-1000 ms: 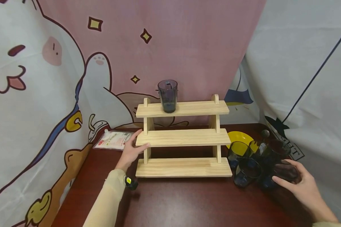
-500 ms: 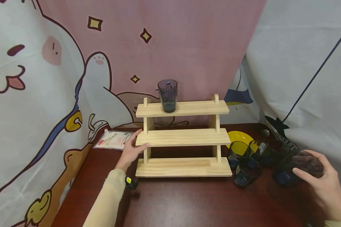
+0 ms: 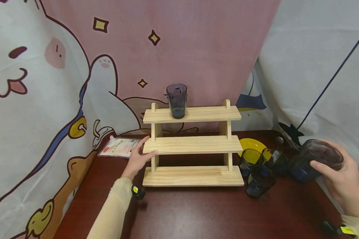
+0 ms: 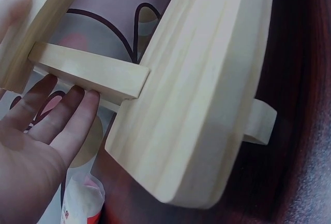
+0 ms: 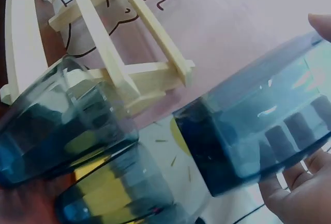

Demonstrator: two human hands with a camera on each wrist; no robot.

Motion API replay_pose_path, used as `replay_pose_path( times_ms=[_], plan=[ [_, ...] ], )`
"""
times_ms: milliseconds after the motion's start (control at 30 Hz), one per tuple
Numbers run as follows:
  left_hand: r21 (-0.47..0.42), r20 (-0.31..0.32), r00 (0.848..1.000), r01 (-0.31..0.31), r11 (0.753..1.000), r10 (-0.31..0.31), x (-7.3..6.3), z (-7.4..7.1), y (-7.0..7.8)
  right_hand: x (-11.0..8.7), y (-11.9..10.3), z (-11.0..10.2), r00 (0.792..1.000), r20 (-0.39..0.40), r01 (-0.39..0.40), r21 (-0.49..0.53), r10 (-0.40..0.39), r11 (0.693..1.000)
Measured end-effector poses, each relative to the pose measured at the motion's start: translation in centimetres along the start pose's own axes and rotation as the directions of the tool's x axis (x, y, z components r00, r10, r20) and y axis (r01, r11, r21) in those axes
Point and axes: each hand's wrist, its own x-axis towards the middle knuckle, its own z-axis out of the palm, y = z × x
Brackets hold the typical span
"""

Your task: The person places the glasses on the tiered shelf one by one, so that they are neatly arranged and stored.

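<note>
My left hand (image 3: 137, 161) grips the left end of a three-tier wooden shelf (image 3: 192, 145) at its middle board. Its thumb lies at the board, and the fingertips touch the side upright in the left wrist view. At the far right, my right hand (image 3: 345, 181) holds a dark blue-tinted drinking glass (image 3: 305, 167), thumb on the near side and fingers round the far side. That glass is tilted and shows large in the right wrist view. One similar glass (image 3: 177, 104) stands upright on the top tier, left of its middle.
Several more tinted glasses (image 3: 258, 182) cluster on the dark red table (image 3: 203, 212) right of the shelf. Behind them lies a yellow plate (image 3: 253, 144). A white plastic packet (image 3: 119, 147) rests at the back left. Printed cloth (image 3: 209, 49) hangs behind and along both sides.
My right hand has moved right and then up, carrying one glass away from the cluster. The left hand and the shelf have stayed in place.
</note>
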Motion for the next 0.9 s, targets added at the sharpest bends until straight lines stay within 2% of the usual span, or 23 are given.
replay_pose_path(
  times_ms=[300,500,567,733,900],
  plan=[
    [-0.020,0.005,1.000,0.013,1.000,-0.013,-0.1,0.0,0.3,2.5,-0.4,2.4,0.997,0.074,0.001,-0.059,0.004,0.998],
    [-0.015,0.004,1.000,0.015,1.000,-0.015,-0.1,0.0,0.3,3.8,-0.1,4.2,0.997,0.075,-0.012,-0.007,0.013,1.000],
    [-0.015,0.003,1.000,0.022,1.000,-0.022,-0.1,0.0,0.3,4.3,-0.1,4.8,0.998,0.062,-0.023,-0.018,0.024,1.000],
    [-0.010,-0.001,0.999,0.035,0.999,-0.035,-0.1,0.0,0.3,5.6,0.0,6.3,0.995,0.023,-0.090,-0.121,0.093,0.989],
    [-0.017,-0.001,1.000,0.029,0.999,-0.029,-0.2,0.1,0.3,6.8,0.3,7.6,0.984,0.029,-0.162,-0.235,0.174,0.958]
  ],
)
